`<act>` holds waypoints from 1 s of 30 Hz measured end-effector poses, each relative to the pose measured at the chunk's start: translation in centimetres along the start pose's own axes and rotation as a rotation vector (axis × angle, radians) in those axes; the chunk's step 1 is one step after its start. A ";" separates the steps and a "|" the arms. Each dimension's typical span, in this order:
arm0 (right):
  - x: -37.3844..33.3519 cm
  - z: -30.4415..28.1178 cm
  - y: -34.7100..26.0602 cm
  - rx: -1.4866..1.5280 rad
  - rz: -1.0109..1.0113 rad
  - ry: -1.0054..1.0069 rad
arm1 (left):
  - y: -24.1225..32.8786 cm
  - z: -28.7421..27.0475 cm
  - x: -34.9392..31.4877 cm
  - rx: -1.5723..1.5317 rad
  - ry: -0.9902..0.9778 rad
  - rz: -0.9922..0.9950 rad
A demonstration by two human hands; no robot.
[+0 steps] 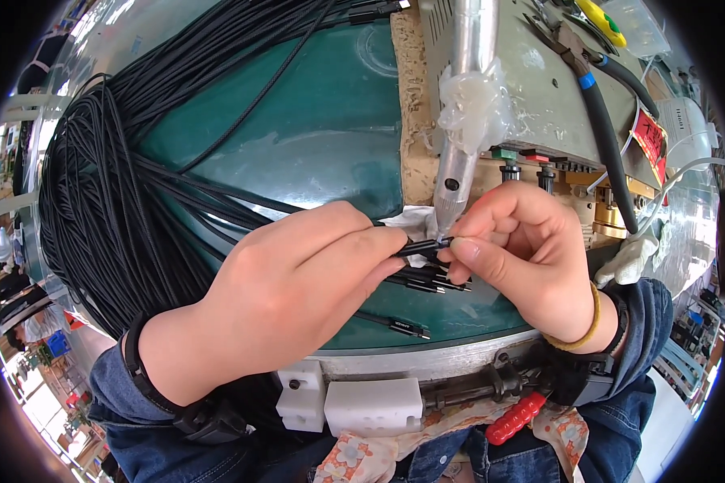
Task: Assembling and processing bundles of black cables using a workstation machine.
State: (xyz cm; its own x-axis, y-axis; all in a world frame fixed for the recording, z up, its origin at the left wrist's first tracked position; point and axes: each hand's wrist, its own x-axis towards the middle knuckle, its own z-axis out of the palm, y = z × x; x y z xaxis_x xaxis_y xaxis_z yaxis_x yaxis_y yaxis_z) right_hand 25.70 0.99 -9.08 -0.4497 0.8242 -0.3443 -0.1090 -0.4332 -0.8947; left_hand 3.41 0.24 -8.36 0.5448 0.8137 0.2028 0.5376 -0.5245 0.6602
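My left hand is closed around a black cable connector, its end pointing right. My right hand pinches a small black part between thumb and forefinger, right at the connector's tip; its exact shape is too small to tell. Just above both sits the clear pointed nozzle of an upright metal tube, with a lump of clear hardened glue around it. Several more connector ends lie under my fingers, and one separate connector rests nearer me on the green mat.
A large bundle of black braided cables fills the left side. At the right stands a grey metal box with pliers on it. White blocks and a red-handled tool are at the near edge.
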 end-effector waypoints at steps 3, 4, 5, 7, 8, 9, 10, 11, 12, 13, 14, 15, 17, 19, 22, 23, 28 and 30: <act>-0.2 0.1 0.0 -0.085 -0.033 -0.016 | 0.0 0.1 -0.1 0.006 0.039 0.011; -0.3 0.3 0.0 -0.084 -0.067 0.005 | 0.0 0.1 -0.1 0.007 0.057 0.018; -0.4 0.5 0.1 -0.084 -0.101 0.025 | 0.0 0.1 0.0 0.006 0.057 0.020; -0.4 0.5 -0.1 -0.083 -0.135 0.046 | -0.1 0.1 -0.1 0.037 0.056 0.043; -0.5 0.4 -0.4 -0.114 -0.105 0.018 | -0.2 0.0 -0.1 0.053 0.056 0.055; -0.6 0.3 -0.7 -0.144 -0.076 -0.013 | -0.2 -0.1 -0.1 0.054 0.056 0.055; -0.7 0.2 -0.9 -0.174 -0.048 -0.043 | 0.0 -0.4 -0.2 0.063 0.036 0.068; -0.7 0.1 -0.9 -0.173 -0.049 -0.044 | 0.1 -0.6 -0.2 0.072 0.016 0.081; -0.7 0.1 -1.0 -0.131 -0.014 -0.053 | 0.2 -0.8 -0.2 0.081 -0.003 0.095; -0.7 0.0 -1.1 -0.089 0.020 -0.062 | 0.1 -0.8 -0.3 0.082 -0.003 0.096; -0.7 0.0 -1.1 -0.048 0.054 -0.072 | 0.1 -0.9 -0.4 0.097 -0.014 0.109; -0.7 0.1 -1.1 -0.049 0.052 -0.074 | 0.0 -0.9 -0.5 0.112 -0.024 0.123; -0.8 0.2 -1.1 -0.036 0.037 -0.084 | -0.1 -0.9 -0.5 0.130 -0.032 0.138; -0.9 0.3 -1.2 -0.031 0.024 -0.090 | -0.3 -0.9 -0.3 0.119 -0.022 0.221; -1.2 0.4 -1.3 -0.022 0.058 -0.097 | -0.2 -1.0 -0.1 0.116 -0.008 0.288; -1.4 0.4 -1.4 -0.025 0.048 -0.097 | -0.1 -1.0 0.0 0.112 -0.001 0.308; -2.7 0.0 -2.1 -0.041 -0.017 -0.177 | 1.1 -0.7 0.0 0.151 0.102 0.428; -3.1 -0.1 -2.5 -0.045 -0.046 -0.232 | 1.4 -0.5 0.0 0.156 0.118 0.445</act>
State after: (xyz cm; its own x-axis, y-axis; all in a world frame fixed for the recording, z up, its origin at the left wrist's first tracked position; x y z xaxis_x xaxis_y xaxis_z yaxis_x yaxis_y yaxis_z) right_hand 27.49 -0.48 -5.79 -0.6375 0.7343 -0.2333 -0.0964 -0.3764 -0.9214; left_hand 3.81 -0.33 -7.09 0.6720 0.5196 0.5276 0.3640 -0.8523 0.3757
